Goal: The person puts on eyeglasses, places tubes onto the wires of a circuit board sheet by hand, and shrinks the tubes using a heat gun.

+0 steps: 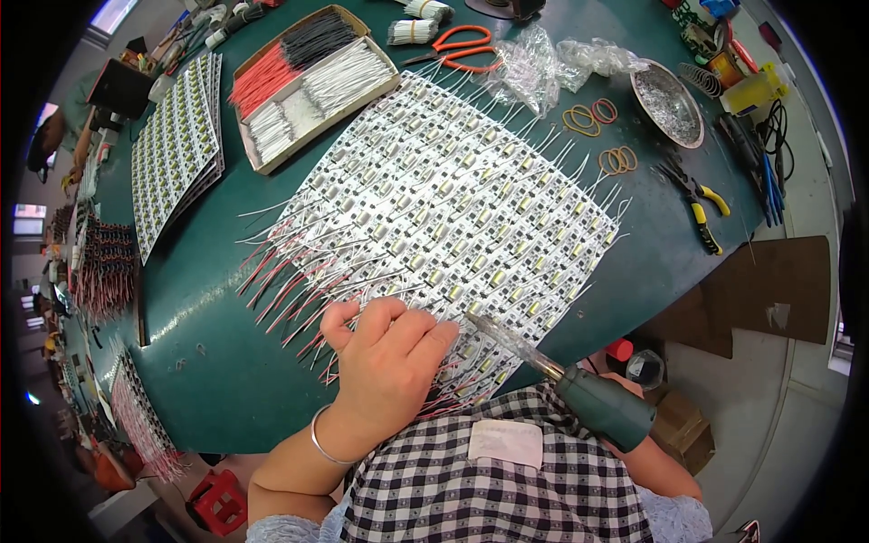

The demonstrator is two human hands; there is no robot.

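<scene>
A large panel of white circuit boards (434, 208) with rows of small components lies on the green table. White wires stick out along its edges, with red ones among them at the left. My left hand (389, 362) rests over the panel's near part, fingers curled closed; what they pinch, if anything, is hidden. My right hand (626, 384), mostly hidden behind the handle, grips a soldering iron (605, 407) with a thick dark green handle. The iron's metal tip points left and reaches the boards just right of my left fingers.
A cardboard box (262, 163) of red, black and white wires stands beyond the panel. Stacked boards (176, 145) lie left. Orange-handled scissors (466, 50), plastic wrap (529, 72), rubber bands (618, 161), a metal bowl (692, 127) and yellow-black pliers (697, 204) lie at the far side and right.
</scene>
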